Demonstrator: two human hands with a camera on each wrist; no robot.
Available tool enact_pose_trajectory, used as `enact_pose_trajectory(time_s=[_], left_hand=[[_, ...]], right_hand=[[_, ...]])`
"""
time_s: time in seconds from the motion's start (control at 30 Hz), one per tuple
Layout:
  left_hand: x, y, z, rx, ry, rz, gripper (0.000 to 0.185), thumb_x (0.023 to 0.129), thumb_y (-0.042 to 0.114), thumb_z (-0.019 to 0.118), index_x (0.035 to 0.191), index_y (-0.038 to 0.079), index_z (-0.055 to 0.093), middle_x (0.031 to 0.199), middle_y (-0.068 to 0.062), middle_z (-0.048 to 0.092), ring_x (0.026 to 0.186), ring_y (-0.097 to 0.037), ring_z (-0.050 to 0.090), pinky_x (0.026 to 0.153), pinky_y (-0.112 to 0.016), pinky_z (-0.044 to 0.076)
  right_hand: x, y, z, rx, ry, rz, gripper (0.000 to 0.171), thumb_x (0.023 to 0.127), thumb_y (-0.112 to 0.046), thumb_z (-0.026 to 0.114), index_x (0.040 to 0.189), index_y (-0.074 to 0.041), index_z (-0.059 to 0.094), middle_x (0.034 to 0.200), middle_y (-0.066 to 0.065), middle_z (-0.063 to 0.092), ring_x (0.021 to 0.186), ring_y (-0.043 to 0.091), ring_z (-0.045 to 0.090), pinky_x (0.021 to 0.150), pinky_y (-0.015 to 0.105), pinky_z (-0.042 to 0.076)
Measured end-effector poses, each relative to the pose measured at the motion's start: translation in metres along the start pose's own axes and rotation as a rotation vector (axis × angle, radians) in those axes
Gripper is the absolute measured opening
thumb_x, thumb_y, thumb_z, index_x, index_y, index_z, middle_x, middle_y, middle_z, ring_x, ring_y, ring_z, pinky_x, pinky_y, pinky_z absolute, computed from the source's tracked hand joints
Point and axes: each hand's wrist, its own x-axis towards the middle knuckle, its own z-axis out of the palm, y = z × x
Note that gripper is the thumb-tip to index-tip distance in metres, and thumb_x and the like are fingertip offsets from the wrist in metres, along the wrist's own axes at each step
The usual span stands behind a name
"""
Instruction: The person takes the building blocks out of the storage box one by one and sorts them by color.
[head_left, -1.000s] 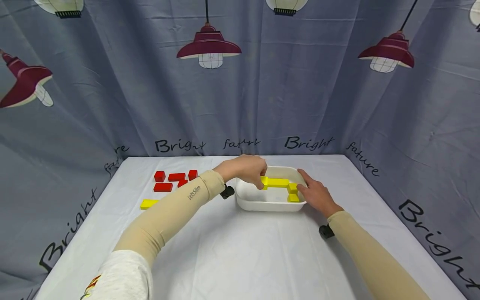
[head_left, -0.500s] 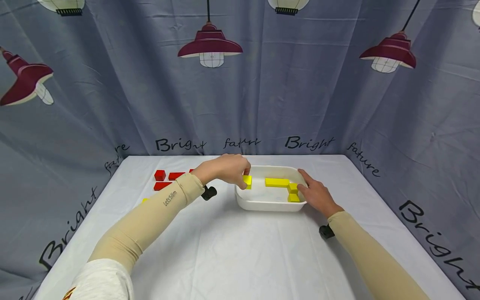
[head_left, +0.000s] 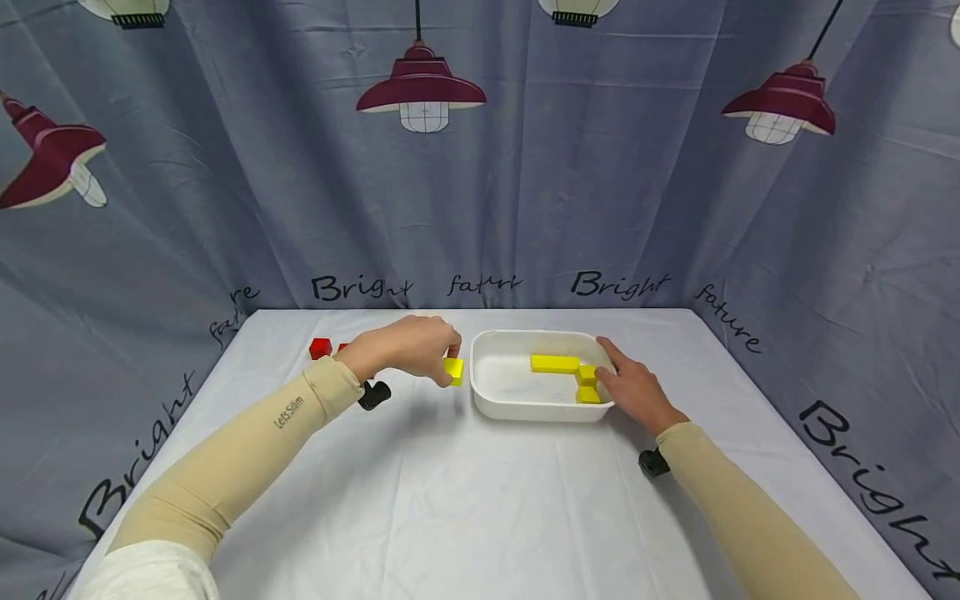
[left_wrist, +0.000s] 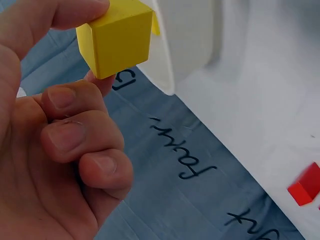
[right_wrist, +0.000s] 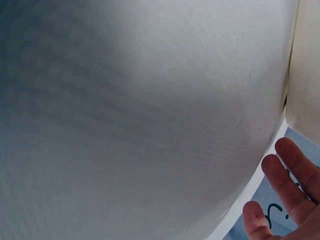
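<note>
A grey-blue curtain printed with red lamps hangs behind a white-covered bench [head_left: 480, 500]. Near its far edge sits a white tub [head_left: 525, 406]; the right hand [head_left: 633, 387] rests on the tub's right rim with fingers relaxed and straight, seemingly to steady it. The left hand [head_left: 408, 347] pinches a yellow cube [head_left: 453, 370] just outside the tub's left wall. The left wrist view shows the pinch closely, thumb and forefinger on the cube. Only the head view shows the yellow blocks [head_left: 564, 372] inside and the red blocks [head_left: 320, 348] towards the far left corner.
</note>
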Motion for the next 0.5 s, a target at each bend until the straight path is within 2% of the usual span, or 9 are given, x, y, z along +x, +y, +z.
enact_pose_trajectory(time_s=[0.17, 0.5], left_hand=[[-0.012, -0.012, 0.006, -0.018, -0.008, -0.024, 0.02, 0.079, 0.03, 0.075, 0.095, 0.02, 0.068, 0.085, 0.007, 0.064, 0.077, -0.016, 0.058, 0.067, -0.031, 0.047], [-0.032, -0.034, 0.018, -0.045, -0.02, -0.077, 0.023, 0.077, 0.03, 0.076, 0.095, 0.019, 0.068, 0.083, 0.004, 0.063, 0.07, -0.016, 0.056, 0.066, -0.032, 0.046]], right_hand=[[0.0, -0.002, -0.001, -0.001, -0.006, 0.007, 0.066, 0.104, -0.038, 0.037, 0.163, -0.029, 0.007, 0.163, 0.022, 0.027, 0.143, 0.05, 0.034, 0.112, 0.068, 0.028], [0.0, -0.002, -0.002, 0.003, -0.009, -0.003, 0.067, 0.104, -0.036, 0.036, 0.163, -0.028, 0.007, 0.162, 0.022, 0.028, 0.141, 0.05, 0.036, 0.111, 0.069, 0.029]])
